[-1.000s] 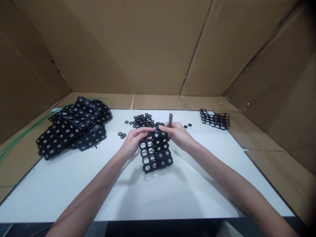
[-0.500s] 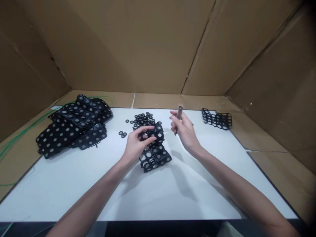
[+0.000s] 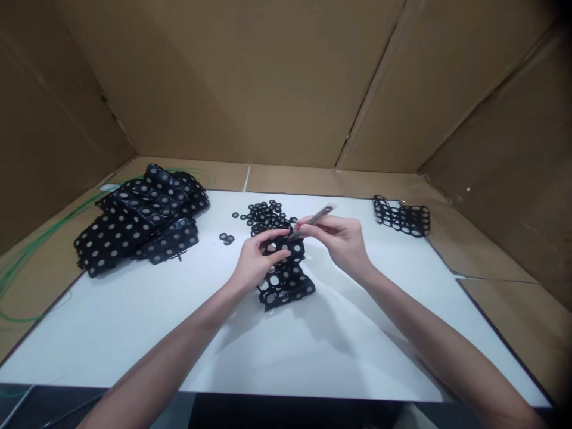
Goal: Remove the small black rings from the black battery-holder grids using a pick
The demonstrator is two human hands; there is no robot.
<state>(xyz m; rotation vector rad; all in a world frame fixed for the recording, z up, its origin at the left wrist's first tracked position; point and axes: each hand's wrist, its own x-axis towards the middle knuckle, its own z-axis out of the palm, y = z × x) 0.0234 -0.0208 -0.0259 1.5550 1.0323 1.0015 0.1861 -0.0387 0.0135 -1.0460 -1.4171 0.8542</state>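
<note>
A black sheet with rows of round pale discs (image 3: pixel 288 280) hangs bent in front of me, its lower end near the table; a few of its holes are open. My left hand (image 3: pixel 257 257) grips its upper left edge between thumb and fingers. In my right hand (image 3: pixel 342 235) is a slim grey pen-like tool (image 3: pixel 318 215), pinched by the fingers. The tool's tip meets the upper part of the sheet, or comes very close to it. Just behind lies a heap of small black rings with grey centres (image 3: pixel 266 213), partly covered by the sheet.
A large pile of similar dotted black sheets (image 3: pixel 138 220) lies at the left of the white table (image 3: pixel 277 357). Several loose discs (image 3: pixel 227 239) sit between. An emptied black lattice (image 3: pixel 402 218) rests at the far right. Green strands (image 3: pixel 44 244) trail on the left; cardboard walls (image 3: pixel 232 83) enclose the table.
My right hand has moved left and down, bringing the tool from upright beside the sheet to slanting with its tip at the sheet. My left hand keeps its grip; the view shifted slightly.
</note>
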